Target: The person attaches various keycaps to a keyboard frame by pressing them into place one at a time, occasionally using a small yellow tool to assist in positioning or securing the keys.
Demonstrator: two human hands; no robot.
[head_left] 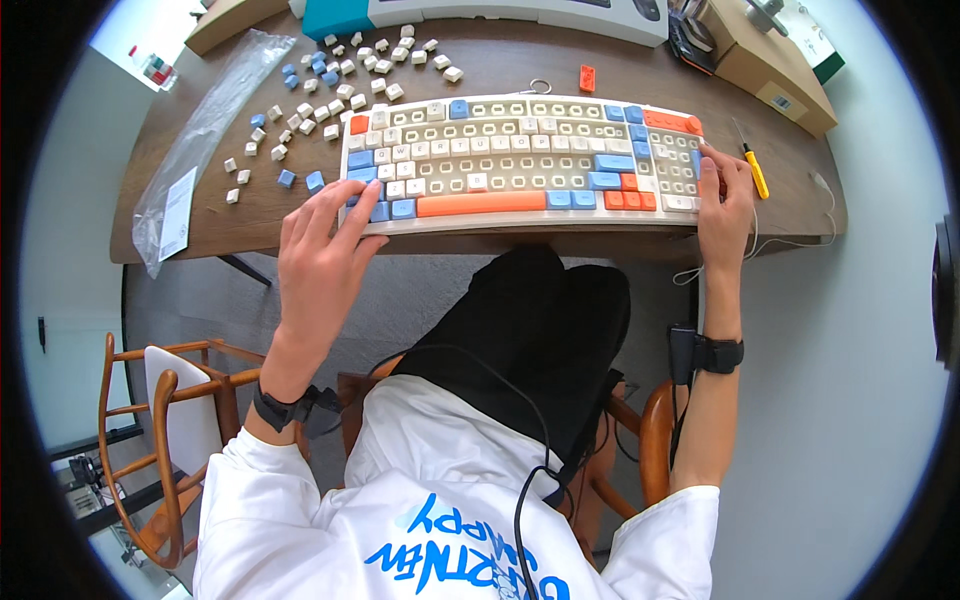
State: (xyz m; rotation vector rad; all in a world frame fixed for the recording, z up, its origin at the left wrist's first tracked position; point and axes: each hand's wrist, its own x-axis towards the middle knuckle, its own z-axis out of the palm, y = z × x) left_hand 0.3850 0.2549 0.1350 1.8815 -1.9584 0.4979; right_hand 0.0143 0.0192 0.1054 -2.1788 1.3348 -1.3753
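Note:
A white keyboard (480, 208) with white, blue and orange keycaps lies along the table's front edge, many of its switch places bare. My left hand (322, 240) grips its near left corner, with fingers over the blue keycaps (403, 208) and the thumb low at the front edge. At the other end, my right hand (725, 195) is closed round the right edge beside the number pad; its thumb and index finger lie close together there. Whether a small part sits between those fingertips is hidden. A long orange spacebar (480, 203) is fitted in the bottom row.
Loose white and blue keycaps (345, 91) are scattered behind and left of the keyboard. A clear plastic bag (215, 110) lies at the left, a yellow-handled screwdriver (755, 172) at the right. Behind are an orange keycap puller (587, 78), a metal ring (540, 86) and boxes (770, 70).

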